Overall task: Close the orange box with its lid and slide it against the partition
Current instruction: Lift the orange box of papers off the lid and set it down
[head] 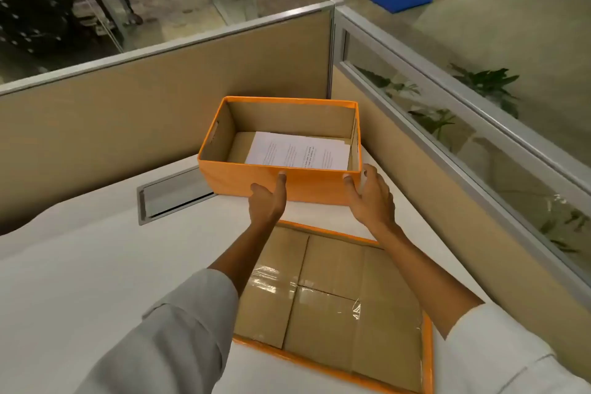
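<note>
The orange box (233, 174) stands open on the white desk, near the corner of the partitions, with white printed papers (299, 150) lying flat inside. Its lid (335, 307) lies upside down on the desk in front of it, brown cardboard inside with an orange rim, partly under my forearms. My left hand (268, 201) rests against the box's near wall, thumb up at the rim. My right hand (372, 197) touches the box's near right corner with fingers spread. Neither hand clasps the box.
Beige partitions (160, 112) with grey metal rails run behind and to the right of the desk (96, 259); the right one has a glass strip. A grey metal cable flap (174, 195) is set into the desk left of the box.
</note>
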